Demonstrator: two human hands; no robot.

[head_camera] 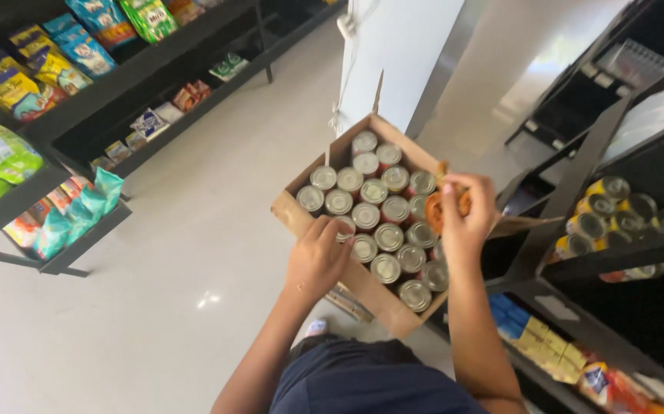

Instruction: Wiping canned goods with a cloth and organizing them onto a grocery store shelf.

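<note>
A: Where is the orange-labelled tin can (445,208) sitting in relation to each hand?

B: The right hand (466,218) is gripping it, fingers curled around its side, lifting it just above the right edge of the cardboard box (301,216). Its long axis is tilting, with the label facing the camera. The left hand (318,257) is resting on the box's near-left rim, fingers bent over a can top (345,225), thumb outside the wall; I cannot tell whether it is pinching anything.

A: So which hand is nearer the shelf of stacked cans (615,211)?

B: The right one; that shelf is lying off to its right, well apart from the left hand.

A: How many cans are showing?

B: About twenty silver tops (388,237) in the box, one in the right hand, and roughly seven or eight on the shelf.
</note>
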